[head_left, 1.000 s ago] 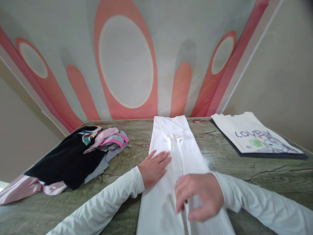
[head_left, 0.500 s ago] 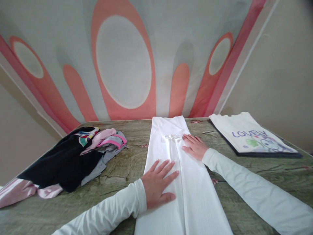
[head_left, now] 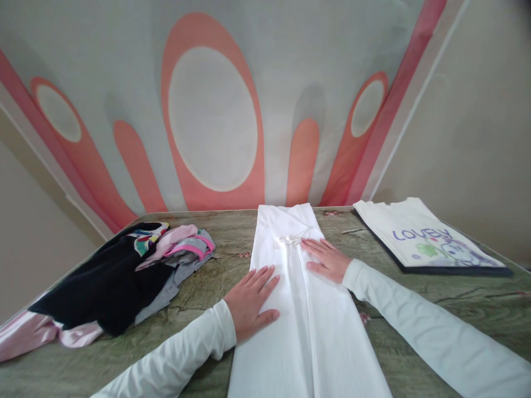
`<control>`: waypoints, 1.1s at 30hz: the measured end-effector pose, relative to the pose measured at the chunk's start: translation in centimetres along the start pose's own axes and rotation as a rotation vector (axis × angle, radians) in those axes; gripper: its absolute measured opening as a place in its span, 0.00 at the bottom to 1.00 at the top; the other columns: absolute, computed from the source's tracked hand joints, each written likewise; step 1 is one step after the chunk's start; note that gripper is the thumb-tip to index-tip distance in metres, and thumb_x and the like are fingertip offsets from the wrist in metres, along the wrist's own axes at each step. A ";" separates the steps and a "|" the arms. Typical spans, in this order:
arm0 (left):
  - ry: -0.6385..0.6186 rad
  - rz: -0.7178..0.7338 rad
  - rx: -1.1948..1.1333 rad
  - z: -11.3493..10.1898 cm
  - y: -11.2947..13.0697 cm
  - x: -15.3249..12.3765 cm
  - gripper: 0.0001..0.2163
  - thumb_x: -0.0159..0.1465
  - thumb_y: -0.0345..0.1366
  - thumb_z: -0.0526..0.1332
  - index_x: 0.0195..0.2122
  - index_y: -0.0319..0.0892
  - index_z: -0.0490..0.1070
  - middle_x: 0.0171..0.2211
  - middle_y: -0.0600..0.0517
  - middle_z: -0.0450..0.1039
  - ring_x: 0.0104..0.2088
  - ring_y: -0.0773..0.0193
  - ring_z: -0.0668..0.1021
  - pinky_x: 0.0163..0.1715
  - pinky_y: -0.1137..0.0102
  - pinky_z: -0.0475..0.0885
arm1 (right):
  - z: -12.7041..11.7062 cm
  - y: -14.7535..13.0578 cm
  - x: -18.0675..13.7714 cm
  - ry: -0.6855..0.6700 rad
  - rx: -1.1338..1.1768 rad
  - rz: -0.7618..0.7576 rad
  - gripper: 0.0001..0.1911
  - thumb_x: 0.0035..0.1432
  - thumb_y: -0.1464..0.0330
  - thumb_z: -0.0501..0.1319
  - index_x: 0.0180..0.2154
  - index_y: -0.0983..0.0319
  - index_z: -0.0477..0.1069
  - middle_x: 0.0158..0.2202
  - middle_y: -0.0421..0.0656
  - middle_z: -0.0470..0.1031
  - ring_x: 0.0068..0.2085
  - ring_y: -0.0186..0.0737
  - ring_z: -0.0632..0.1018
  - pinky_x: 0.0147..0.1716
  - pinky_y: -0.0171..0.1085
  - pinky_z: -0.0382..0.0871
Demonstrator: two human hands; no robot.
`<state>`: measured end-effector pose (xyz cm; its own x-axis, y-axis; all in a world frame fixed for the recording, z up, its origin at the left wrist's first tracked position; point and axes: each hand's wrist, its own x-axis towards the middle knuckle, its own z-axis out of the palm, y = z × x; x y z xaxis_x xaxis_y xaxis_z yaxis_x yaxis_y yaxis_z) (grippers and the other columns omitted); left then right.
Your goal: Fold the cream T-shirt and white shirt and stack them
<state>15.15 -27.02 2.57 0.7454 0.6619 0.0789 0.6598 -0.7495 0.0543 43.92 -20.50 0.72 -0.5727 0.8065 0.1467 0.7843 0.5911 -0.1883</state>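
A long white garment (head_left: 286,342), folded into a narrow strip, lies flat down the middle of the table. Its far end almost reaches the back edge, and a small gathered tie sits near that end. My left hand (head_left: 254,301) rests palm down on the garment's left side, fingers spread. Farther up, my right hand (head_left: 326,258) lies flat on the right side with its fingertips beside the tie. Neither hand grips the cloth. The near end of the garment runs out of view at the bottom.
On the left is a loose heap of clothes (head_left: 112,282) in black, pink and grey. Flat-folded clothes (head_left: 431,235), topped by a white piece printed "LOVELY", lie at the right. Behind the wood-patterned table (head_left: 211,298) stands a wall with pink shapes (head_left: 207,110).
My left hand has slid left, toward the garment's left edge. My right hand has shifted slightly left toward the tie. The whole view has tilted up a little.
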 end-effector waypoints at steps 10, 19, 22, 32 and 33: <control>-0.016 -0.024 -0.030 -0.2 2.2 -1.4 0.34 0.59 0.58 0.45 0.61 0.44 0.44 0.62 0.46 0.39 0.60 0.47 0.45 0.56 0.51 0.45 | -0.6 0.1 -0.3 -0.075 0.040 -0.039 0.35 0.56 0.51 0.47 0.60 0.62 0.48 0.61 0.48 0.49 0.60 0.45 0.52 0.57 0.48 0.44; -0.053 -0.014 -0.019 0.0 4.7 -3.6 0.38 0.54 0.63 0.46 0.62 0.48 0.41 0.62 0.48 0.38 0.60 0.42 0.42 0.55 0.46 0.43 | -1.2 -0.5 -1.1 -0.136 0.055 -0.030 0.41 0.47 0.47 0.55 0.58 0.61 0.53 0.59 0.48 0.53 0.58 0.52 0.57 0.54 0.50 0.51; -0.066 0.003 -0.032 -0.4 4.3 -3.8 0.35 0.56 0.61 0.44 0.61 0.50 0.42 0.62 0.50 0.39 0.60 0.45 0.45 0.55 0.50 0.48 | -1.4 0.0 -1.4 -0.111 0.143 -0.078 0.38 0.49 0.49 0.55 0.57 0.61 0.56 0.59 0.49 0.54 0.58 0.50 0.58 0.54 0.48 0.53; -0.021 -0.208 -0.080 -0.4 -6.7 9.4 0.25 0.64 0.45 0.43 0.58 0.36 0.52 0.60 0.42 0.48 0.59 0.54 0.53 0.55 0.59 0.52 | -0.9 4.7 7.5 0.147 0.081 0.166 0.23 0.57 0.64 0.49 0.52 0.68 0.62 0.55 0.52 0.62 0.56 0.44 0.62 0.55 0.41 0.52; -0.016 -0.238 -0.082 0.1 -7.8 11.0 0.24 0.64 0.44 0.43 0.58 0.36 0.52 0.60 0.42 0.49 0.59 0.55 0.53 0.55 0.59 0.51 | -0.4 5.0 8.7 0.138 0.054 0.189 0.25 0.57 0.63 0.48 0.54 0.68 0.60 0.57 0.52 0.59 0.58 0.44 0.59 0.56 0.41 0.50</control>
<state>18.21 -13.84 2.93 0.5717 0.8195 0.0388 0.8075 -0.5705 0.1502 42.96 -10.55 1.46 -0.3759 0.8965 0.2347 0.8585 0.4322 -0.2761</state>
